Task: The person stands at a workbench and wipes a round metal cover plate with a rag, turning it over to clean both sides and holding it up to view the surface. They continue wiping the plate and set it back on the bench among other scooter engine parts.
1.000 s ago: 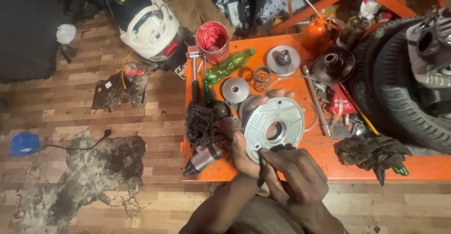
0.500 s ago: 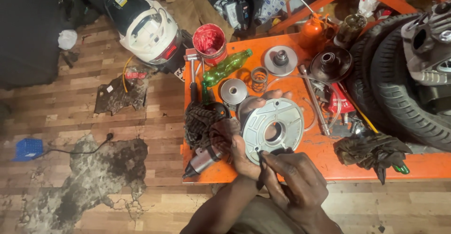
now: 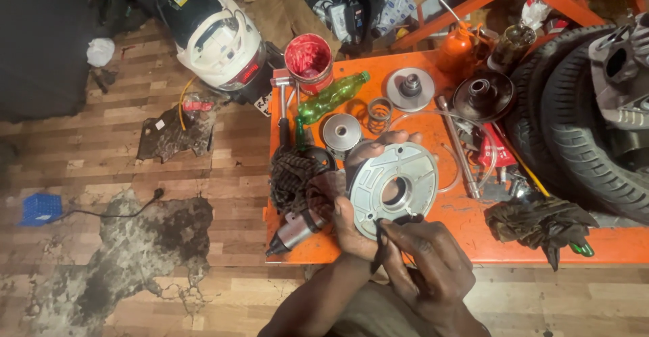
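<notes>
On orange table [image 3: 588, 246], at frame's six o'clock, we saw left hand [image 3: 351, 202] closed around round grey metal cover plate [image 3: 394, 185], fingertips curled over plate's eleven o'clock edge, thumb at seven o'clock rim. Right hand [image 3: 433, 262] pinched thin dark tool [image 3: 378, 246], tip touching plate's six o'clock edge. At plate's nine o'clock we noted dark rag [image 3: 297, 175]; at three o'clock, tyre [image 3: 574, 134]; at twelve o'clock, green bottle [image 3: 331, 98], red tin [image 3: 308, 60]
</notes>
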